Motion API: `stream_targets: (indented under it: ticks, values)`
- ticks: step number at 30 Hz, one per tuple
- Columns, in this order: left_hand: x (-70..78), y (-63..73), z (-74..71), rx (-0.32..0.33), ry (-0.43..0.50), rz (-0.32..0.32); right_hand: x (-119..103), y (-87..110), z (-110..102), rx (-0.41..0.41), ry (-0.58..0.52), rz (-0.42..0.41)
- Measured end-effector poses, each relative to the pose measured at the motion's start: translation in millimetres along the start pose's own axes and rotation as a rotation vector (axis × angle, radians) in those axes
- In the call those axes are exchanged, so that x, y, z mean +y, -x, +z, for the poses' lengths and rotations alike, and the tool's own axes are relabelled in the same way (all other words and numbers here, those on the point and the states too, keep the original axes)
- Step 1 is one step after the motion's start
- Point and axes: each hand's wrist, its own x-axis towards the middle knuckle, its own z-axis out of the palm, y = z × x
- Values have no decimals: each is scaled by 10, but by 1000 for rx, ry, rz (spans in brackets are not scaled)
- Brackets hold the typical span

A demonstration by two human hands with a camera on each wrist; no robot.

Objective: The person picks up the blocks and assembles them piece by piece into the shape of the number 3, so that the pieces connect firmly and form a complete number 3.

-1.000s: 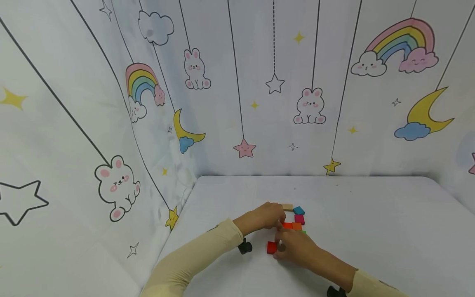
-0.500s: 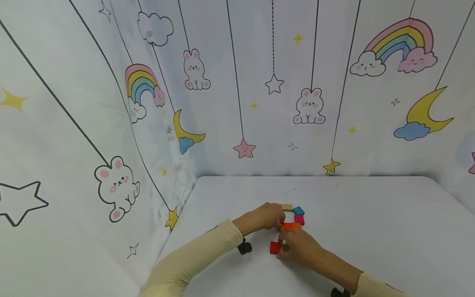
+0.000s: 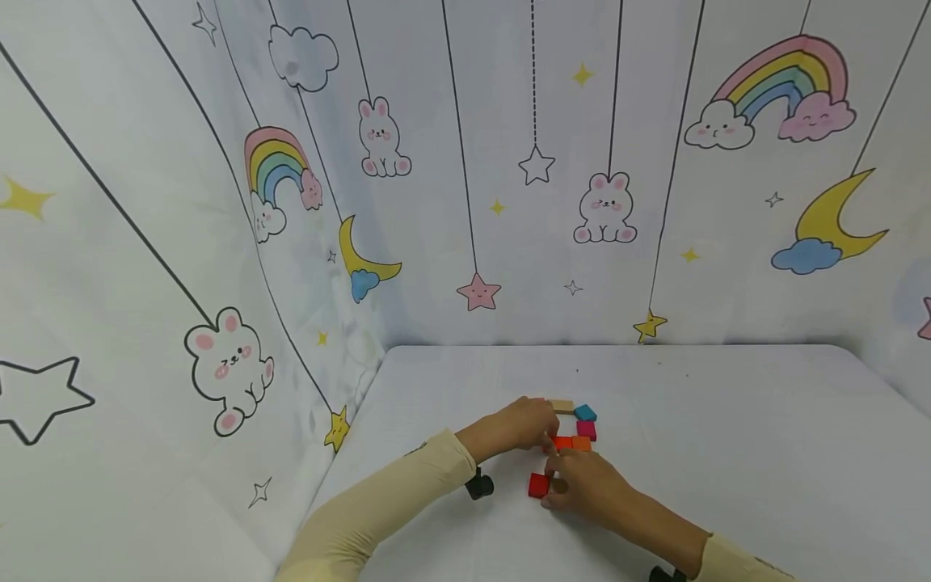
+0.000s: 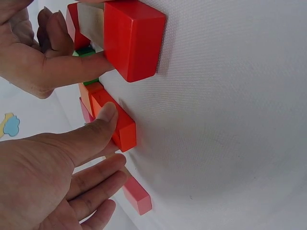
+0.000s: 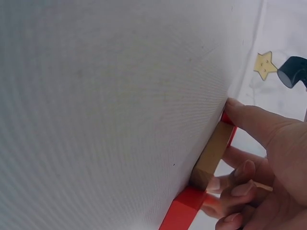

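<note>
My left hand [image 3: 520, 424] pinches an orange-red block [image 4: 122, 127] between thumb and index finger, its other fingers spread loosely. Close in front of it, my right hand [image 3: 592, 485] grips a red block [image 3: 539, 486] at the left end of a short row. Behind that red block in the row come a plain wooden block [image 5: 211, 155] and a second red block [image 5: 182, 208]. These two are mostly hidden by my right hand in the head view. A green block [image 4: 88, 72] shows between the row and an orange block [image 3: 581, 444], which adjoins the orange-red one.
Beyond my hands lie a magenta block [image 3: 586, 431], a blue block [image 3: 585, 413] and a long tan block [image 3: 561, 406]. A pink block [image 4: 137, 195] lies past my left fingers. The white table [image 3: 727, 453] meets a patterned cloth backdrop [image 3: 538, 242].
My right hand has shifted slightly right along with the red block, and it now covers the green block in the head view. My left hand has stayed in place.
</note>
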Motion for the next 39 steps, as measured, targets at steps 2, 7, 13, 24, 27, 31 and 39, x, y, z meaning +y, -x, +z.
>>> stream_targets:
  ticks: [2, 7, 13, 24, 27, 31, 39]
  values:
    - [-4, -3, 8, 2, 4, 4, 4, 3, 1, 4, 4, -2]
    - [-16, -11, 22, 6, 19, 12, 12, 14, 5, 18, 12, -15]
    - [-13, -13, 27, 1, 23, 9, 23, 22, 7, 28, 19, -33]
    - [6, -29, 24, 7, 13, 20, 30, 31, 11, 31, 34, -15]
    - [5, -38, 23, 6, 9, 22, 37, 37, 5, 27, 32, -3]
    - [-1, -50, 28, -1, -5, 29, 58, 46, -36, 17, 24, 30]
    - [-38, -37, 38, -8, 9, 30, 135, 75, -344, -6, -34, 159]
